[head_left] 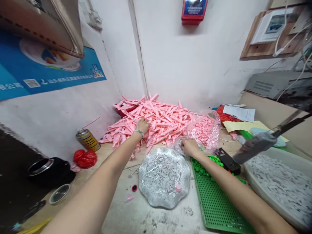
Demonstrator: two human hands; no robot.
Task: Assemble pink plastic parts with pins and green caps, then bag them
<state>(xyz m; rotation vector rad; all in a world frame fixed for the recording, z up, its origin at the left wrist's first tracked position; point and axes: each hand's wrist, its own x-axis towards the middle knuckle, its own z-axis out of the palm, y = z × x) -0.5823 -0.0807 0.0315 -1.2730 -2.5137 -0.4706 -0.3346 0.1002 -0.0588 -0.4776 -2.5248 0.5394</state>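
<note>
Left hand (pixel 142 126) on pink plastic (pixel 161 118), right (pixel 190 147) on bag (pixel 206 131).

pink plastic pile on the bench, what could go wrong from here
The left hand rests on the loose pink plastic strips, so some might slide off the front of the heap. The right hand is on a clear plastic bag of pink pieces; if it tipped, they could spill onto the silver tray. That tray holds loose thin metal pins, which bare forearms could catch or scatter.
</note>
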